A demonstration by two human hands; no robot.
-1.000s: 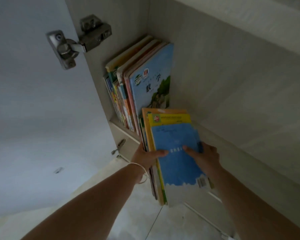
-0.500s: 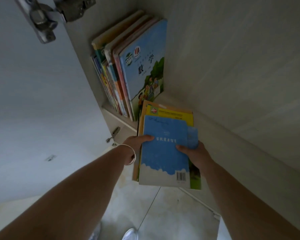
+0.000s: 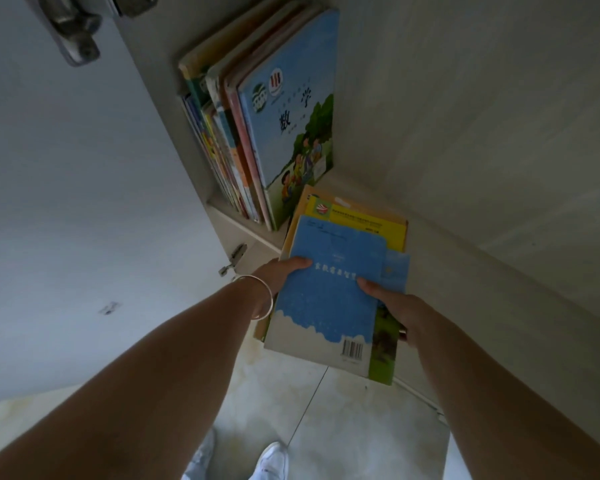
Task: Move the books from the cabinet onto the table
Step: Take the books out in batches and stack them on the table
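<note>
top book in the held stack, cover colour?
Blue with a white band along its lower edge, barcode there: top book, head view, the only one.

Blue-topped book stack (image 3: 329, 292) held flat, remaining books (image 3: 257, 133) upright in cabinet (image 3: 465, 133)

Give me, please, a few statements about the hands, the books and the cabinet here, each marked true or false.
1. Both hands hold the stack of books. True: the left hand grips one side, the right hand the other.
2. The top book of the stack is red. False: its cover is blue.
3. More books stand upright in the cabinet. True.
4. The cabinet door is closed. False: it is swung open at the left.
5. The left wrist is bare. False: it wears a bangle.
</note>
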